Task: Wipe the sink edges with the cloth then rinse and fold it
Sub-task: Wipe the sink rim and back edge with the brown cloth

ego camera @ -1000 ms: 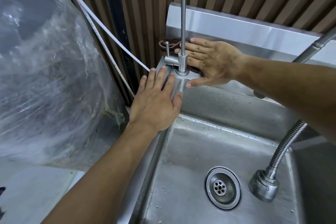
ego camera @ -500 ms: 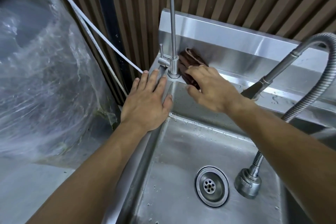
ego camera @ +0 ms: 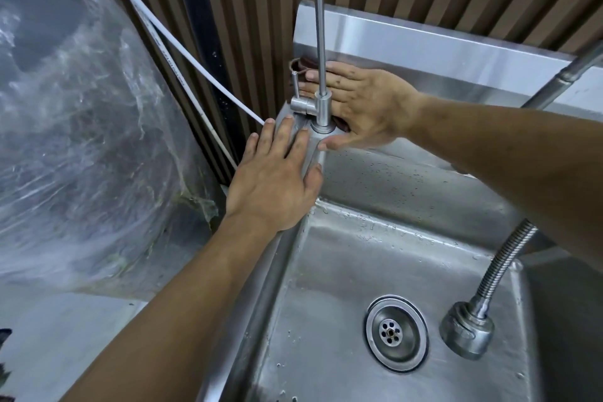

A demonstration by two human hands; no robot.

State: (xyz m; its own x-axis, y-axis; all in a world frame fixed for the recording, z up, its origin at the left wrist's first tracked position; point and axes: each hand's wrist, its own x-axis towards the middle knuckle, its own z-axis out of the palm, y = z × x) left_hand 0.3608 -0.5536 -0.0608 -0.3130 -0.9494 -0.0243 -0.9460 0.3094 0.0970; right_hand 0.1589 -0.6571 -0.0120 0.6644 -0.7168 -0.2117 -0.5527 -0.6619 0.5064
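The stainless-steel sink basin is the biggest thing here, wet with droplets, and everything else can be placed from the thin upright chrome tap standing at its back left corner. Left of that tap, beyond the sink's edge, sits a bulky grey shape wrapped in clear plastic film; 2 white cords slant down between it and the tap. Well to the tap's right and nearer the viewer, a flexible coiled metal hose with a spray head hangs into the basin beside the round steel drain.

The left hand lies flat in front of the tap, fingers spread on the sink's left rim, bracing and holding nothing. The right hand is just behind and right of the tap, palm down, fingers together, pressing the dark brown cloth onto the back ledge.

The risks, as I judge them: the cloth could snag on the tap's small lever or bunch against its base, leaving the strip around it unwiped; the wet steel could let the bracing hand slip.

The cloth is almost wholly beneath the right palm and fingers; only a fold shows past the fingertips, behind and left of the tap, and a dark corner beside the tap's base.
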